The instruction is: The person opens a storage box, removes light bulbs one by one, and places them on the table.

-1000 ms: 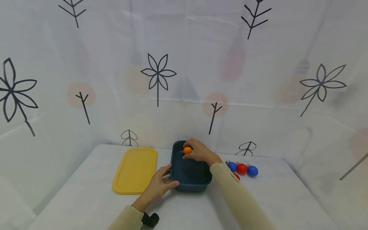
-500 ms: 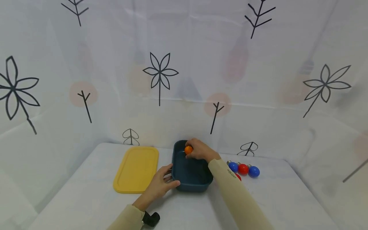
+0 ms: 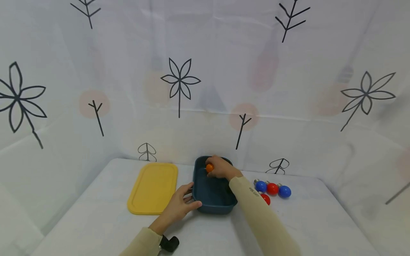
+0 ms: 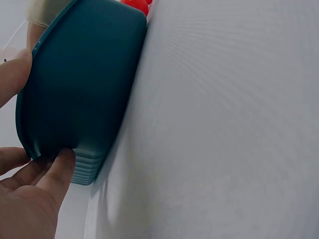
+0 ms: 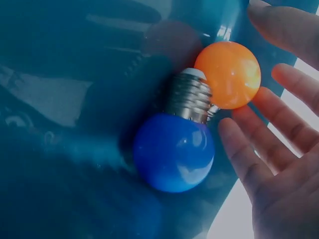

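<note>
In the head view a dark teal box (image 3: 213,193) stands on the table, its opening upward. My left hand (image 3: 177,204) lies at its near left corner. The thumb rests at the rim and the spread fingers (image 4: 60,174) touch the outer side wall. My right hand (image 3: 221,167) reaches inside at the far end. An orange light bulb (image 5: 229,74) lies there beside a blue light bulb (image 5: 174,152) with a metal screw base. The right fingers are loosely extended by the orange bulb, a fingertip seeming to touch it; the thumb is apart from it.
A yellow lid (image 3: 153,188) lies flat left of the box. Right of it are several bulbs, among them a red bulb (image 3: 272,189) and a blue bulb (image 3: 284,192). The patterned cloth (image 3: 205,89) hangs behind the white-covered table (image 3: 105,220).
The right hand has shifted very slightly at the far end of the box. The left hand keeps its place on the corner. The whole view drifts a little.
</note>
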Motion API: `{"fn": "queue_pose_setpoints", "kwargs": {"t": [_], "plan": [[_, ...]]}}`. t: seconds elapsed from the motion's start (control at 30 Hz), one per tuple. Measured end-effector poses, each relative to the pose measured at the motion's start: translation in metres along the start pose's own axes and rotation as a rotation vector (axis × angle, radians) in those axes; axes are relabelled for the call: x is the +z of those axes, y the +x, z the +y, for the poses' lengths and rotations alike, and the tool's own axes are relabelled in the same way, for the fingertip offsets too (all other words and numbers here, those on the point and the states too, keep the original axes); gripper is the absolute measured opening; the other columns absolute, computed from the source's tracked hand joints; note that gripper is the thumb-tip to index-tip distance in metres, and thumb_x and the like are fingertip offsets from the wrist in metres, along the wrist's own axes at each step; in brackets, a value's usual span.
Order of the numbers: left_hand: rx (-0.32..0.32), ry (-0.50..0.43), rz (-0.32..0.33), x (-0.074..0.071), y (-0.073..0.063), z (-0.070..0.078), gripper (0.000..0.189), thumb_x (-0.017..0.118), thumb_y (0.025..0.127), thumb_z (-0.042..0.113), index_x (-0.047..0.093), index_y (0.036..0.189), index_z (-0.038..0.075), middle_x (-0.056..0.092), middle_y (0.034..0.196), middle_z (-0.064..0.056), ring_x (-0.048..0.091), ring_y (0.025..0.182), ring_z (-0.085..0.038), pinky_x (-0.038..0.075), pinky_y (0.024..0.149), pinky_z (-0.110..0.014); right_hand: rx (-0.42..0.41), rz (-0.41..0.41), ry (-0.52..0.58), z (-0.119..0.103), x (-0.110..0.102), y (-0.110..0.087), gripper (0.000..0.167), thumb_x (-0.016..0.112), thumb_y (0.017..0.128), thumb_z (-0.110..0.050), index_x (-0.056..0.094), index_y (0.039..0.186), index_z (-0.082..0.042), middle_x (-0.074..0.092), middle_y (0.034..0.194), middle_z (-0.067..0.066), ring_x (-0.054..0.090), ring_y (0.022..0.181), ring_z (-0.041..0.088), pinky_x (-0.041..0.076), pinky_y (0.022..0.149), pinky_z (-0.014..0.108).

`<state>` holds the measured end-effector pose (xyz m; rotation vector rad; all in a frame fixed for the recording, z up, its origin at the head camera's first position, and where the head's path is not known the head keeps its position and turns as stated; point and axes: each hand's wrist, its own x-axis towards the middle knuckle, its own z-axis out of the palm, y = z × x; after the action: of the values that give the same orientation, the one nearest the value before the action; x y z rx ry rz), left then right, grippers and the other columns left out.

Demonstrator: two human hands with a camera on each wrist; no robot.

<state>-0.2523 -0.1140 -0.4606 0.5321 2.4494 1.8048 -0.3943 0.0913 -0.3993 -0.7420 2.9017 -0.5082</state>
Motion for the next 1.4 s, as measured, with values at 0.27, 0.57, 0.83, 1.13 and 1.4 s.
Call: {"fn": "queue_pose_setpoints", "kwargs": {"t": [0.27, 0.57, 0.83, 1.13, 1.4], "plan": [[-0.009, 0.000, -0.002, 0.000, 0.001, 0.000, 0.088, 0.076, 0.080, 0.038, 0.031, 0.148, 0.002, 0.038, 0.143, -0.017, 0.043, 0.130, -0.032, 0.043, 0.102, -0.040, -0.044, 0.004, -0.017, 0.001, 0.007, 0.003, 0.044, 0.078, 0.081, -0.024, 0.063, 0.121, -0.014, 0.053, 0.112, 0.003, 0.051, 0.096, 0.017, 0.050, 0.086, 0.033], [-0.008, -0.002, -0.001, 0.000, 0.001, -0.001, 0.088, 0.076, 0.080, 0.038, 0.031, 0.148, 0.003, 0.038, 0.143, -0.017, 0.043, 0.130, -0.032, 0.043, 0.102, -0.040, -0.065, -0.015, -0.011, 0.002, 0.012, 0.004, 0.039, 0.080, 0.079, -0.024, 0.066, 0.114, -0.016, 0.050, 0.104, -0.001, 0.050, 0.089, 0.015, 0.050, 0.082, 0.030], [-0.001, -0.004, -0.002, 0.000, 0.001, 0.000, 0.088, 0.075, 0.081, 0.037, 0.030, 0.148, 0.002, 0.037, 0.144, -0.018, 0.042, 0.130, -0.033, 0.043, 0.103, -0.040, -0.073, -0.038, -0.029, -0.002, 0.013, 0.005, 0.045, 0.080, 0.079, -0.025, 0.064, 0.120, -0.016, 0.051, 0.107, 0.000, 0.050, 0.090, 0.015, 0.050, 0.083, 0.030], [-0.004, -0.011, -0.005, 0.000, 0.001, 0.000, 0.088, 0.076, 0.081, 0.037, 0.030, 0.148, 0.003, 0.037, 0.143, -0.017, 0.042, 0.130, -0.032, 0.043, 0.102, -0.039, -0.095, -0.051, -0.055, 0.000, 0.017, 0.008, 0.034, 0.082, 0.076, -0.024, 0.066, 0.106, -0.018, 0.050, 0.102, -0.002, 0.050, 0.087, 0.014, 0.050, 0.078, 0.028], [-0.011, -0.017, -0.006, 0.000, 0.001, 0.002, 0.088, 0.076, 0.081, 0.036, 0.030, 0.148, 0.003, 0.037, 0.144, -0.017, 0.042, 0.130, -0.032, 0.042, 0.102, -0.040, -0.123, -0.063, -0.053, -0.004, 0.015, 0.005, 0.033, 0.081, 0.076, -0.020, 0.066, 0.105, -0.014, 0.050, 0.099, -0.002, 0.050, 0.086, 0.014, 0.049, 0.076, 0.028]]}}
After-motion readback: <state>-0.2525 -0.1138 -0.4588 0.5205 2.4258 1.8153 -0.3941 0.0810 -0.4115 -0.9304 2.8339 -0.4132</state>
